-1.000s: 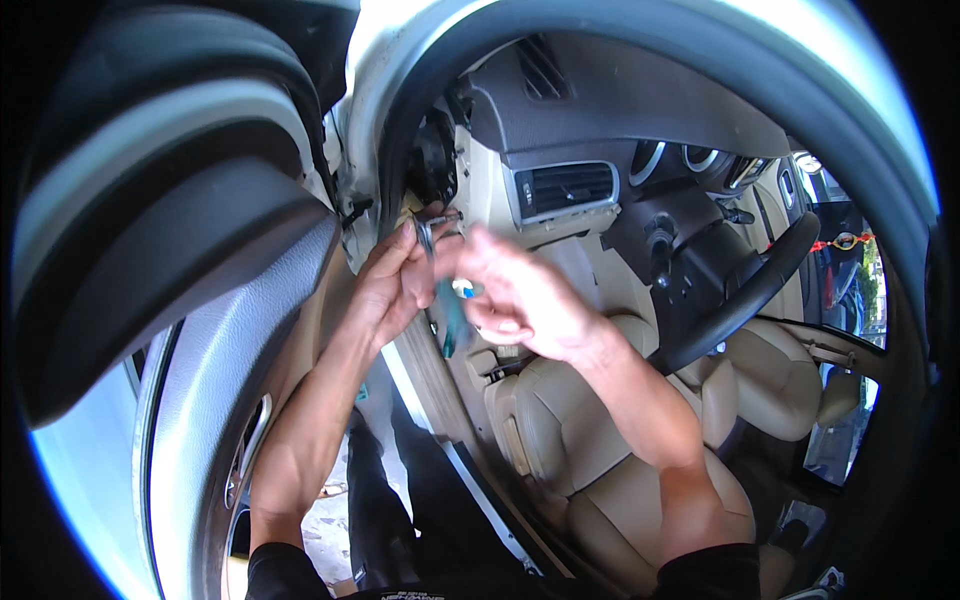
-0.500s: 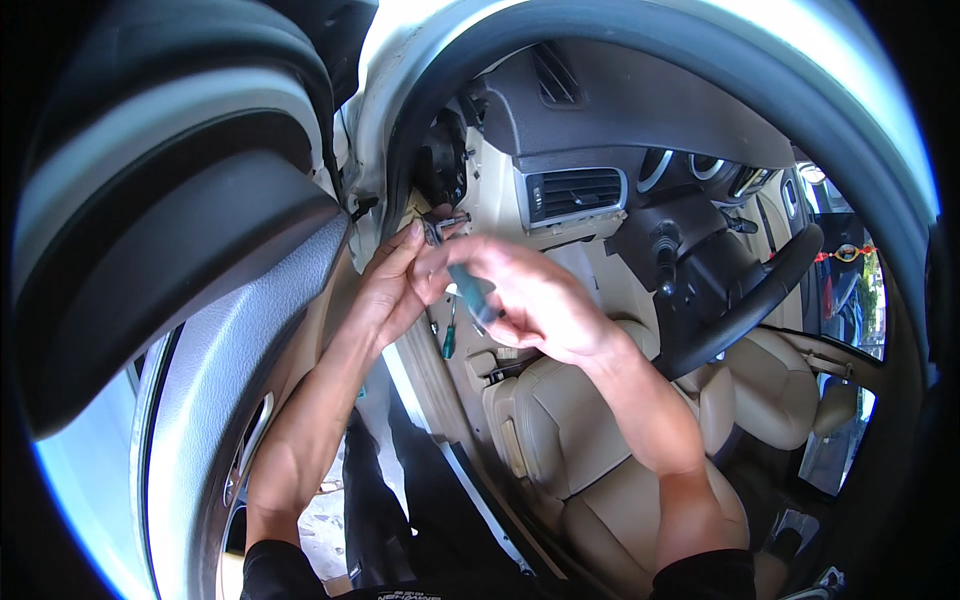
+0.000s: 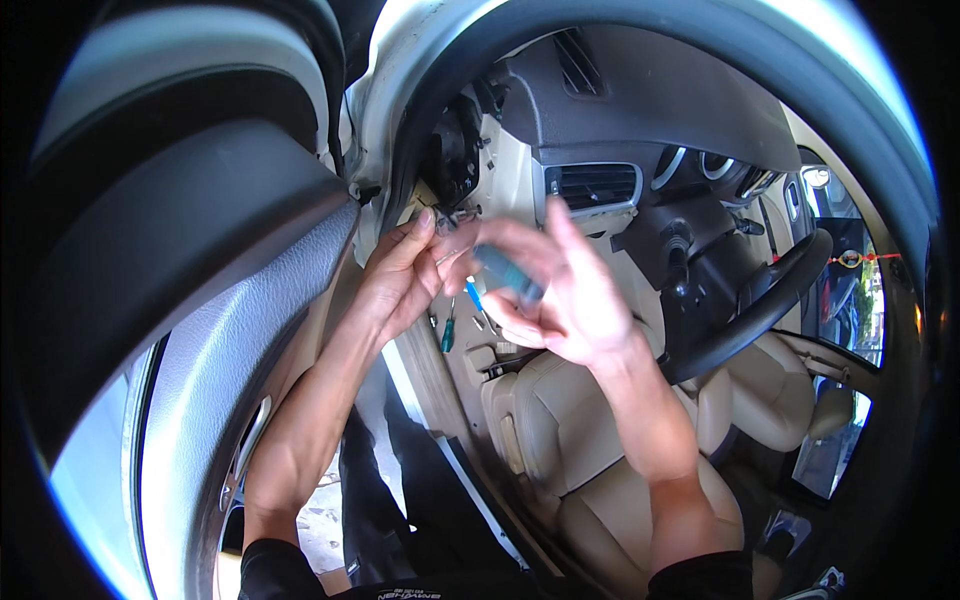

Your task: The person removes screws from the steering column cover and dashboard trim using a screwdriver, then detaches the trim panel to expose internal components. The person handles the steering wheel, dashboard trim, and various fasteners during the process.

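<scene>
My left hand [image 3: 398, 278] pinches a small dark metal part [image 3: 448, 220] between thumb and fingers, close to the door opening's front edge. My right hand [image 3: 575, 300] is just to its right, holding a screwdriver by its teal handle [image 3: 508, 275]. The handle and right fingers are smeared by motion, and the screwdriver's tip cannot be made out. Below the hands, another screwdriver with a green handle [image 3: 448, 335] lies inside the car. Near it shows a small blue item [image 3: 473, 294], partly hidden by my right hand.
At left stands the open car door [image 3: 230, 300]. The steering wheel [image 3: 755, 300] and the dashboard with its air vent [image 3: 592, 185] are to the right. Below them is a beige seat [image 3: 570, 420]. An exposed opening [image 3: 455, 150] shows at the dashboard's side end.
My right hand has moved slightly right with the screwdriver, its index finger now raised. The left hand keeps hold of the metal part. The whole view has shifted a little.
</scene>
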A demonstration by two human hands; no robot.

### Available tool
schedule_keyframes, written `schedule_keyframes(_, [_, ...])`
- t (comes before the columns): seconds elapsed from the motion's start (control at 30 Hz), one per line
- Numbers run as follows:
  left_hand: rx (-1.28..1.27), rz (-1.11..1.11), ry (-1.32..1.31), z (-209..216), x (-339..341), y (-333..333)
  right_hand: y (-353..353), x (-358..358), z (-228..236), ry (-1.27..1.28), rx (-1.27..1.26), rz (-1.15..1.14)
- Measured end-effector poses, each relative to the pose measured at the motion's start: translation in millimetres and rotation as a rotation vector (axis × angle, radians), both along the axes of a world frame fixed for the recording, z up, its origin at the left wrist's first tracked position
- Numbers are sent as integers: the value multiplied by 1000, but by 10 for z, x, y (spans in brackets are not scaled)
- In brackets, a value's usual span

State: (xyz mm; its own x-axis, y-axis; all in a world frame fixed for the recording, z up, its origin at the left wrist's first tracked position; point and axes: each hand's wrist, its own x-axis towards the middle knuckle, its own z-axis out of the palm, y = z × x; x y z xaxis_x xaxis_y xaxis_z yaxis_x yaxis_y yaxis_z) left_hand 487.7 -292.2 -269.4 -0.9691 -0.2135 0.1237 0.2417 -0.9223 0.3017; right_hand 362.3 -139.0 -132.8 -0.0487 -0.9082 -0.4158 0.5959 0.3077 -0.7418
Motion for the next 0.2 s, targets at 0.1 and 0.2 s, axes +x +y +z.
schedule_keyframes(0.1, [-70,96,-419,29,33,79,-123,210,-216,370,480,93])
schedule_keyframes(0.2, [-64,82,-356,19,22,61,-76,3,-98,18,114,143])
